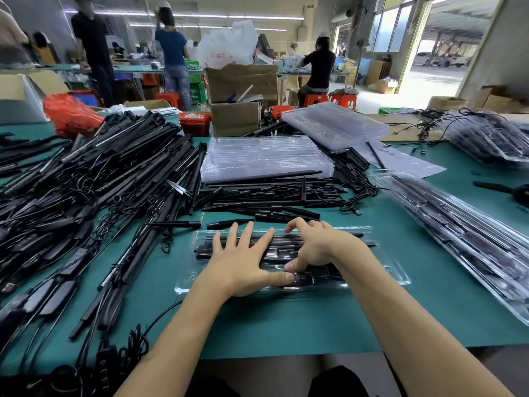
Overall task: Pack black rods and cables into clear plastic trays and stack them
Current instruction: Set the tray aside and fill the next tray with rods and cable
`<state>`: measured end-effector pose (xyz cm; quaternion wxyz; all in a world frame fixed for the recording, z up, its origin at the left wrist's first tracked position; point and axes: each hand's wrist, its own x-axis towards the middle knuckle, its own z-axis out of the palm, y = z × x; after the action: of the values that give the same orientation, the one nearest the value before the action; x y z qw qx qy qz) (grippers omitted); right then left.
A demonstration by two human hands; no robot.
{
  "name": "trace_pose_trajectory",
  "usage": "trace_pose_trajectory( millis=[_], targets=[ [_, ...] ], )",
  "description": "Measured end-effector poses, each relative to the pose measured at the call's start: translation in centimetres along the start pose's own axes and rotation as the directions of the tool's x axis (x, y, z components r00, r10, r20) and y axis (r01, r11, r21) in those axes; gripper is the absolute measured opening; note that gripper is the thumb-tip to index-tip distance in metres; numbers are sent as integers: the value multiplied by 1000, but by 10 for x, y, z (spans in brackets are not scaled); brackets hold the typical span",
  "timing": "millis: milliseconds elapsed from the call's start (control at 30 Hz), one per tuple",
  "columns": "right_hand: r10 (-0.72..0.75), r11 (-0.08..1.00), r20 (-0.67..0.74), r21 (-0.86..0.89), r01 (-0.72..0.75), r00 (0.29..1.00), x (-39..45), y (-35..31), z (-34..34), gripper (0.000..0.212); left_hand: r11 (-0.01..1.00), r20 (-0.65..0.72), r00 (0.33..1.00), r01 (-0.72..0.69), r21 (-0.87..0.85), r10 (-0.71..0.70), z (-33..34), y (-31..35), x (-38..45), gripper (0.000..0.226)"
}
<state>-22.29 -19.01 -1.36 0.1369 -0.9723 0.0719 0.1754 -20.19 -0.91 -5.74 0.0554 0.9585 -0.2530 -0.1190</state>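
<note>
A clear plastic tray (392,275) lies on the green table in front of me, with black rods (282,242) and a black control piece (303,277) laid in it. My left hand (240,262) lies flat on the tray's left half, fingers spread and straight, thumb pressing near the control piece. My right hand (317,247) is over the middle of the tray, fingers bent, fingertips and thumb pressing down on the parts. Loose black rods (266,196) lie just beyond the tray.
A big heap of black rods and cables (86,179) fills the left. A stack of empty clear trays (266,156) sits behind the loose rods. Filled trays (463,239) lie on the right. Cardboard boxes (237,116) and people stand farther back.
</note>
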Motion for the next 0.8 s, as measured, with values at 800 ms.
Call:
trace_pose_trajectory(
  millis=[800],
  targets=[
    [-45, 994, -30, -99, 42, 999, 4, 10, 6, 88, 972, -98, 989, 85, -221, -109, -17, -5, 4, 65]
  ],
)
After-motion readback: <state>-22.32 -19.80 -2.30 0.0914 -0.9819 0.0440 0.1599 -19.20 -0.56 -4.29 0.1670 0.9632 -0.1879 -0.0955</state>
